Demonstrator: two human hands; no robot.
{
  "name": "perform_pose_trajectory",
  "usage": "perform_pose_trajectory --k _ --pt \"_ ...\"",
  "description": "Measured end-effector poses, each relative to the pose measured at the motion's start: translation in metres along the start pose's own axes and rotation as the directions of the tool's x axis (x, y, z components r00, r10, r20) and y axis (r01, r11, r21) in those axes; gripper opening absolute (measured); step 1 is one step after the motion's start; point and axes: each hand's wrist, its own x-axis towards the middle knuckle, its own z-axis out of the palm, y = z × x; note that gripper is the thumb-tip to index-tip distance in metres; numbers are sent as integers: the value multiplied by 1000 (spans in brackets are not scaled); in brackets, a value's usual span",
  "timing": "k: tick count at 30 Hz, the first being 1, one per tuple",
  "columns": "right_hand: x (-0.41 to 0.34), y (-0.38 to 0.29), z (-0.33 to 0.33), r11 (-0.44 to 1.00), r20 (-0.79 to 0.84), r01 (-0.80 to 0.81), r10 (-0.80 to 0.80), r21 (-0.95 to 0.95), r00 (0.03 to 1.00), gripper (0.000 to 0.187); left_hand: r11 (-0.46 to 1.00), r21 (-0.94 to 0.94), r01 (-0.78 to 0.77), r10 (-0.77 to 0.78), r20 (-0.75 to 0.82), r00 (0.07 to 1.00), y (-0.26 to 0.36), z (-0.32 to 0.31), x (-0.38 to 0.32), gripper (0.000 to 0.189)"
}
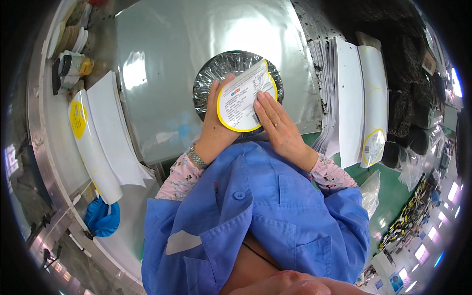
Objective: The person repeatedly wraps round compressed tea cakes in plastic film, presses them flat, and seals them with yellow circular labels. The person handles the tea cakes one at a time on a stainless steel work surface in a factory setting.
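A round black package point(207, 78), wrapped in crinkled clear film, lies on a shiny sheet-covered work surface point(158, 73) close to my body. Over it is a white label point(239, 107) with a yellow border, rounded below and bearing print. My left hand point(217, 123) is at the label's left side, two fingertips on the film; the label's edge overlaps part of this hand, so its grip is hidden. Laid flat on the label's right part, my right hand point(285, 134) has its fingers extended and close together. Its thumb cannot be seen.
Stacked white sheets point(110, 132) and a rolled printed sheet point(97, 147) lie left. More stacked sheets point(346, 99) and another roll point(374, 99) lie right, beside dark bundles point(400, 107). Tape rolls point(72, 38) stand far left; a blue cloth item point(102, 217) hangs lower left.
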Motion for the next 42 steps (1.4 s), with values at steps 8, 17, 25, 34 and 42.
perform_pose_trajectory --k 8,17,25,34,42 --pt "35 -13 -54 990 191 -110 93 82 977 60 998 -10 67 -66 40 997 -5 6 -4 60" --pt "92 15 17 937 -3 -64 69 343 998 70 747 -648 148 -242 -58 969 9 -5 1 73" --pt "92 7 17 977 26 -63 59 206 998 65 987 132 -88 102 -105 989 -20 -40 -23 39" --pt "96 -6 24 997 75 18 -13 -76 997 73 961 -274 -32 -13 -160 987 -34 -42 -25 34" --pt "98 -18 28 959 107 79 -52 -273 993 79 614 -744 263 -579 -199 790 -47 -22 30 49"
